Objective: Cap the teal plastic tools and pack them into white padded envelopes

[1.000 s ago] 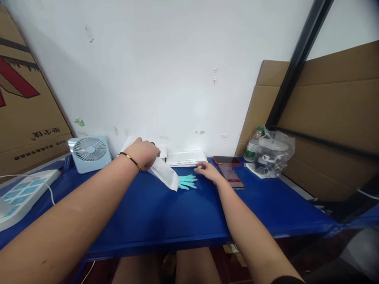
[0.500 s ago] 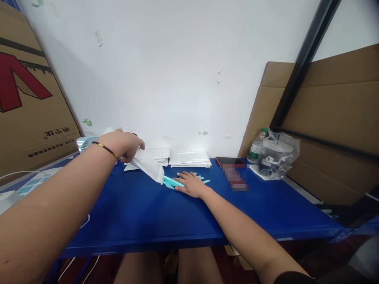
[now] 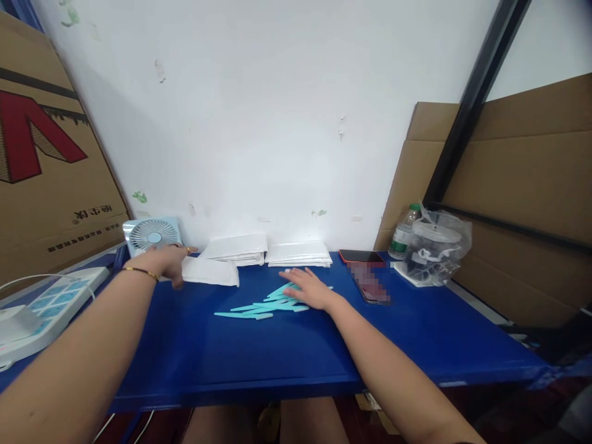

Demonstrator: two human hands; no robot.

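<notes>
Several turquoise eyebrow razors [image 3: 266,305] with pale covered tips lie in a loose, overlapping heap on the blue table [image 3: 222,364]. My right hand [image 3: 309,288] rests at the right side of the heap, palm down with fingers stretched out, covering some of the razors. To the left, my left hand [image 3: 169,262] grips one end of a white padded envelope [image 3: 213,271] between thumb and fingers. The envelope lies nearly flat, its free end pointing right; its held end is partly hidden by the hand.
Two stacks of white envelopes [image 3: 298,253] lie against the wall. A small blue fan [image 3: 155,234] and a power strip [image 3: 55,308] are at left. Phones [image 3: 363,257], a green-capped bottle [image 3: 402,234] and a plastic-bagged container [image 3: 435,246] stand right, beside cardboard [image 3: 527,203].
My left hand has moved left and lowered the envelope from a tilt to nearly flat, away from the razors. The razors now lie spread out, and my right hand has shifted slightly right.
</notes>
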